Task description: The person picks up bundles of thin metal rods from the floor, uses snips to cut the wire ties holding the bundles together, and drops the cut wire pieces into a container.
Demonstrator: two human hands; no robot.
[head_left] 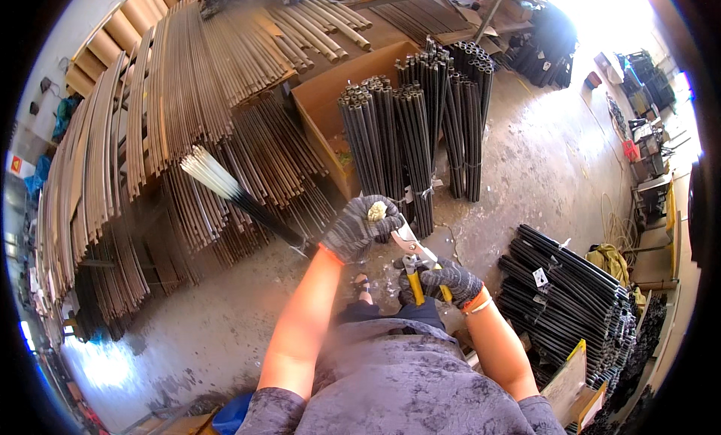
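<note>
In a dark grey knitted glove, my left hand (360,229) is curled closed in front of my body. A small pale yellowish lump (377,211) shows at its fingers; what it is I cannot make out. My right hand (452,280), gloved alike, grips yellow-handled hand shears (417,249). Their silver blades point up and left, with the tip close to my left fingers. A grey metal part with a yellow handle (415,287) sits beside them; whether it is a second tool I cannot tell. Just beyond my hands stand tied upright bundles of dark rods (409,127).
Long brown rods (180,82) fill racks on the left. A white-tipped bundle (233,187) leans out near my left forearm. An open cardboard box (321,131) stands behind the upright bundles. More dark bundles (563,285) lie stacked at right, beside a wooden board (565,382).
</note>
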